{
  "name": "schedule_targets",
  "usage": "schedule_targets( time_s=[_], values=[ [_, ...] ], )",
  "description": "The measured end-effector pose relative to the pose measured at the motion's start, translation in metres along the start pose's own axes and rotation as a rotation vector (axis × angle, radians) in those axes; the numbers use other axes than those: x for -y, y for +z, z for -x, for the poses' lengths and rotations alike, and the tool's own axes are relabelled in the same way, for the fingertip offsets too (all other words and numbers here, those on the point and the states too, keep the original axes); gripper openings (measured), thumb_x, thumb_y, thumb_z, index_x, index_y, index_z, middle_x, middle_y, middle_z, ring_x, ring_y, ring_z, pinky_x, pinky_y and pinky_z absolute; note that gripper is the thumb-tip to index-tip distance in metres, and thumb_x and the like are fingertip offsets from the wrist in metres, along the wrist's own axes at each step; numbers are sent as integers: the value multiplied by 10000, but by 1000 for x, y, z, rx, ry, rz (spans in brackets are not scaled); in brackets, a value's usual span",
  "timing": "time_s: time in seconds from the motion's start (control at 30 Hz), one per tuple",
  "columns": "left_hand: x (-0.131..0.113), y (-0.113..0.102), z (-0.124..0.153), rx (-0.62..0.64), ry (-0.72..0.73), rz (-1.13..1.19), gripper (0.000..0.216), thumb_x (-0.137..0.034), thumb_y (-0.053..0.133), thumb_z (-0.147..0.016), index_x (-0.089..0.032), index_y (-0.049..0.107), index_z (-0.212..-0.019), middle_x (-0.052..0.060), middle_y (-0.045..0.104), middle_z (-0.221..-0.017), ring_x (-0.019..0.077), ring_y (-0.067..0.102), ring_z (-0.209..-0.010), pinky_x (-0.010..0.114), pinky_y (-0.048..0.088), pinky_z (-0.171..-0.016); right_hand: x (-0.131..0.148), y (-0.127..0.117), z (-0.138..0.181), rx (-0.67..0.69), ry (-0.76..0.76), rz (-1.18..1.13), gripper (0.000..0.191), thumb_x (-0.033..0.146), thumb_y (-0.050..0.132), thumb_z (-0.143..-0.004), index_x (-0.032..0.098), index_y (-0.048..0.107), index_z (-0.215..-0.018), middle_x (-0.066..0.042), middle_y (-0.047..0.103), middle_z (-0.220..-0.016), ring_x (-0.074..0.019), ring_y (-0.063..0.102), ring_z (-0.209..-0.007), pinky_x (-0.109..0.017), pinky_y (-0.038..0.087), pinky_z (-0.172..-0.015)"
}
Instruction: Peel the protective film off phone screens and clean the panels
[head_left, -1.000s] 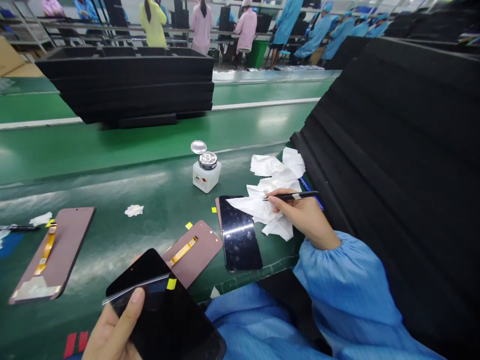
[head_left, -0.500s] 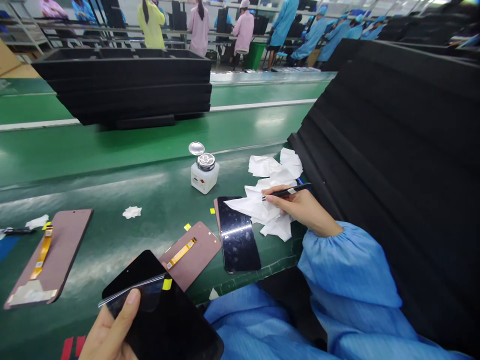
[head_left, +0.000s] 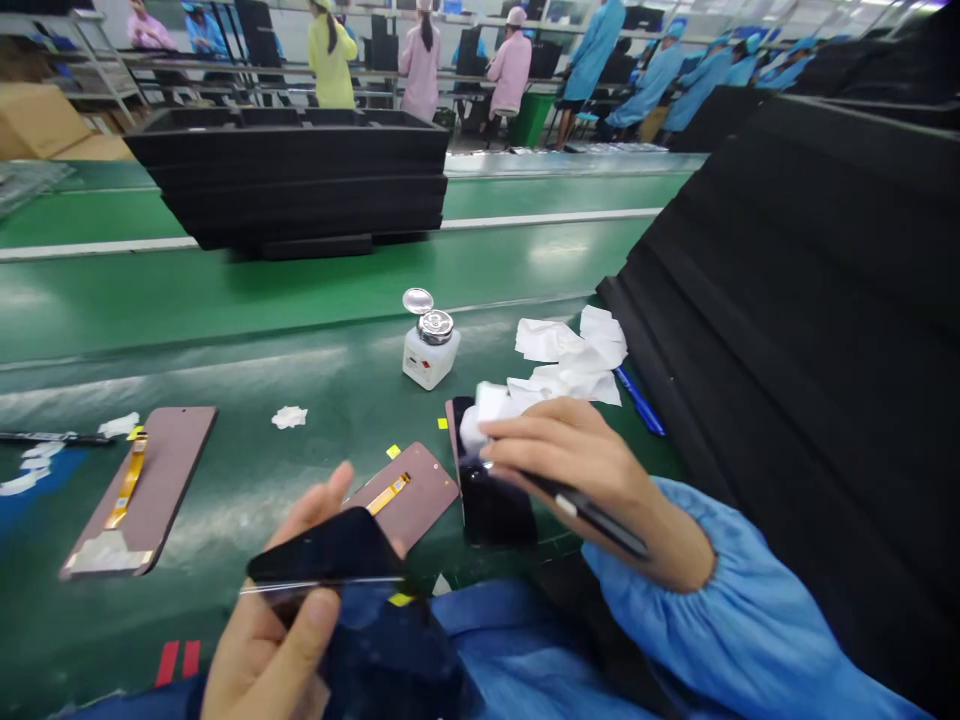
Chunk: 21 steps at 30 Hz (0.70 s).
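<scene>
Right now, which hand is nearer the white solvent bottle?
Right. The right hand, holding a white wipe and a black pen, sits just below and right of the solvent bottle. The left hand is far below-left, holding a phone screen.

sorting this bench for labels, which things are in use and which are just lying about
In use: left hand holds black screen; right hand holds white wipe and pen-like tool.
Lying about: pink panel, solvent bottle, loose wipes, black trays.
</scene>
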<state>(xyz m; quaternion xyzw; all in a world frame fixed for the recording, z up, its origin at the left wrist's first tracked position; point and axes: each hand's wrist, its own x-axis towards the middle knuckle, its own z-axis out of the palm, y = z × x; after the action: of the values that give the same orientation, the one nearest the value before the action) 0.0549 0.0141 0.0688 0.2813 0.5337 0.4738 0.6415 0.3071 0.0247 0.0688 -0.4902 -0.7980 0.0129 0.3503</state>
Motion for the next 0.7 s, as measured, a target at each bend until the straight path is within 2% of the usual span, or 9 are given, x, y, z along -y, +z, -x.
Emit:
schedule_targets(
  time_s=[0.1, 0.2, 0.3, 0.37, 0.43, 0.5, 0.57, 0.63, 0.7],
  values=[
    [10, -5, -4, 265, 66, -87, 368, -360, 700, -783, -324, 690, -1150, -9, 412, -1505, 340, 412, -1341, 347, 475, -1007, 18, 15, -10, -6, -112, -259, 201, 110, 621, -868, 219, 646, -1035, -53, 709, -1049, -214, 570, -1141, -396, 453, -992],
    [21, -15, -15, 518, 99, -193, 325, -347, 667, -828, -333, 694, -1151, 21, 513, -1431, 315, 428, -1336, 423, 345, -1110, 22, 38, -15, -85, -52, -681, 212, 144, 579, -904, 269, 632, -1067, -39, 688, -1038, -226, 544, -1229, -474, 395, -1075],
    [29, -18, -24, 592, 52, -208, 379, -357, 657, -841, -348, 645, -1219, 37, 566, -1380, 296, 473, -1304, 429, 353, -1106, 28, 64, -15, -161, 196, -1091, 158, 239, 561, -932, 319, 638, -1045, -8, 676, -1017, -206, 634, -1110, -455, 476, -999],
    [33, -16, -25, 585, 43, -218, 412, -350, 657, -842, -362, 612, -1251, 23, 502, -1438, 287, 442, -1330, 412, 357, -1103, 36, 78, -16, -185, 392, -1288, 106, 310, 592, -916, 315, 632, -1014, 3, 689, -978, -177, 680, -995, -387, 544, -891],
    [33, -12, -24, 588, 55, -225, 422, -326, 650, -849, -366, 593, -1266, 14, 449, -1472, 283, 397, -1360, 400, 370, -1094, 43, 85, -19, -185, 565, -1414, 139, 373, 637, -878, 301, 609, -993, 7, 706, -929, -157, 700, -864, -338, 575, -775],
    [32, -8, -21, 574, 44, -166, 419, -317, 647, -850, -345, 599, -1266, 34, 474, -1451, 287, 407, -1353, 395, 393, -1077, 42, 83, -28, -221, 676, -1464, 223, 430, 685, -823, 292, 581, -964, 18, 706, -872, -133, 683, -707, -313, 576, -679],
    [29, -4, -19, 527, 13, -69, 408, -324, 663, -837, -334, 627, -1243, 50, 559, -1381, 280, 480, -1300, 367, 415, -1057, 30, 75, -41, -316, 727, -1399, 291, 464, 722, -768, 289, 555, -929, 32, 677, -813, -108, 618, -582, -291, 553, -601],
    [26, -1, -18, 482, -34, 9, 407, -339, 686, -818, -343, 643, -1223, 46, 624, -1311, 268, 546, -1237, 339, 441, -1026, 9, 63, -56, -428, 727, -1194, 315, 458, 736, -742, 285, 538, -917, 32, 628, -776, -99, 547, -534, -281, 514, -552],
    [24, 1, -18, 421, -84, 79, 420, -343, 700, -808, -340, 640, -1224, 41, 646, -1284, 264, 564, -1215, 332, 446, -1016, -16, 52, -71, -481, 675, -886, 284, 427, 708, -765, 276, 542, -938, 15, 577, -737, -112, 500, -525, -274, 453, -493]
  ],
)
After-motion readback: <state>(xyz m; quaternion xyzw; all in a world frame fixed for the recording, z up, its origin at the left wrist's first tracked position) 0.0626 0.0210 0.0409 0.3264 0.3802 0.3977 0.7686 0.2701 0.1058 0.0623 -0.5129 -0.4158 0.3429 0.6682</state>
